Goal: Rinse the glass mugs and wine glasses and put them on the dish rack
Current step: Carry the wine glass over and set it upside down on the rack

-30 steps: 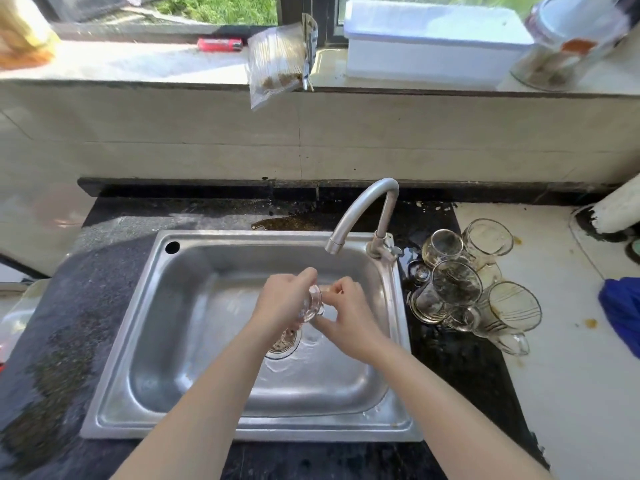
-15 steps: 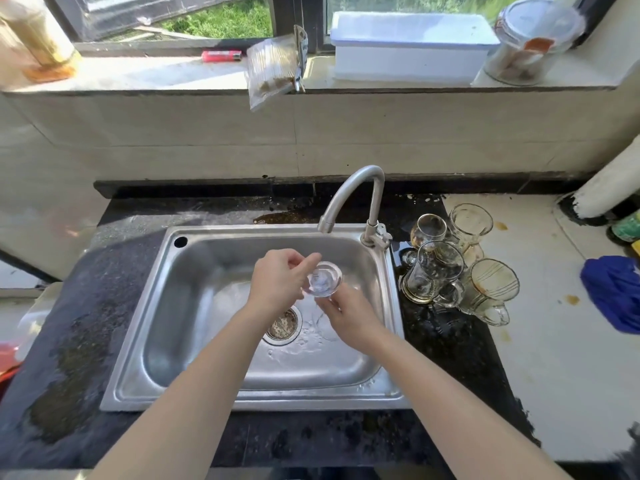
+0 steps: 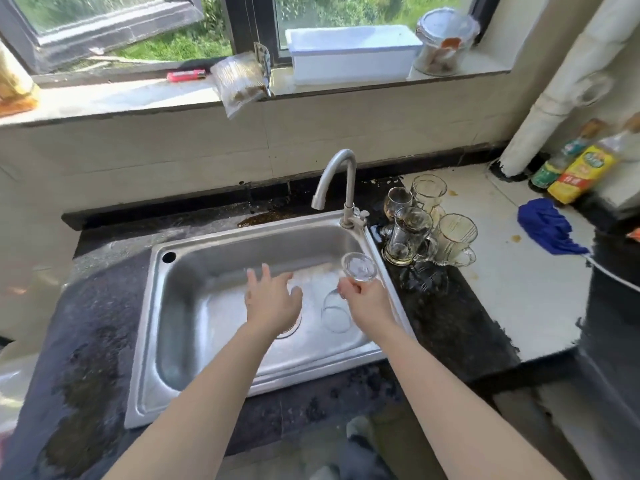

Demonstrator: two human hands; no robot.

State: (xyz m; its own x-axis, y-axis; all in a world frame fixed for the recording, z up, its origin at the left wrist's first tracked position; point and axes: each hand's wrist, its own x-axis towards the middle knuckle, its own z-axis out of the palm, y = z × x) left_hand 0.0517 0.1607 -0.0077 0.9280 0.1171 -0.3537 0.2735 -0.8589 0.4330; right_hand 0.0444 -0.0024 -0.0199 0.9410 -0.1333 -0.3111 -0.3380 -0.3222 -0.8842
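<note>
Black stone counter (image 3: 90,306), wet in blotches, runs along your left, with the steel sink (image 3: 162,341) set into it. Your left hand (image 3: 273,303) hovers over the middle of the basin, palm down, fingers straight and spread, holding nothing and covering part of the drain (image 3: 290,329). Behind it, the tap (image 3: 341,174) arches up from the sink's far right corner. Just to the right, your right hand (image 3: 369,301) pinches the wine glass (image 3: 334,315) by its stem. The glass is upside down, with its round foot raised above your fingers and its bowl hanging mouth-down inside the basin, close to the right wall. Whether the rim touches the sink floor cannot be told. Past the sink's right rim, a tight cluster stands upright on the counter: a second stemmed glass (image 3: 396,202), a back mug (image 3: 427,192), a middle mug (image 3: 410,233) with yellowish dregs at its base, and a right mug (image 3: 453,237), all touching or nearly so. Farther right, a blue cloth (image 3: 547,226) lies on the pale counter, and two bottles (image 3: 581,171) lean beside a white pipe (image 3: 554,98).
</note>
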